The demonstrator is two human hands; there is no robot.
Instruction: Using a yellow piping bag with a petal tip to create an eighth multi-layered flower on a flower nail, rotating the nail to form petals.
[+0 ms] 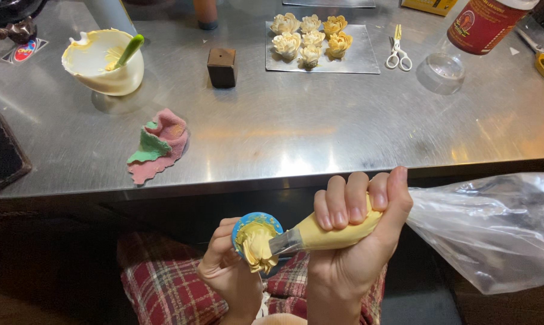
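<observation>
Yellow cream: right hand squeezes the piping bag, its tip at a half-built flower.
Left hand: pinches the blue flower nail below counter level.
Done: seven flowers on the tray.
Left: finishing this one.

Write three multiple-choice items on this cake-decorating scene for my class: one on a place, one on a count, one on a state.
1. Where does the small white-handled pair of scissors lie?
A. right of the flat metal tray
B. inside the white mixing bowl
C. on the pink and green cloth

2. How many piped cream flowers sit on the tray?
A. three
B. seven
C. twelve

3. How is the clear piping bag of yellow cream held?
A. lying loose on the steel table
B. gripped in the right hand
C. hanging from a hook

Answers: 1 A, the scissors rest just beside the tray's right edge. 2 B, seven flowers show. 3 B, fingers wrap the bag while the left hand holds the blue-rimmed flower nail.
</observation>
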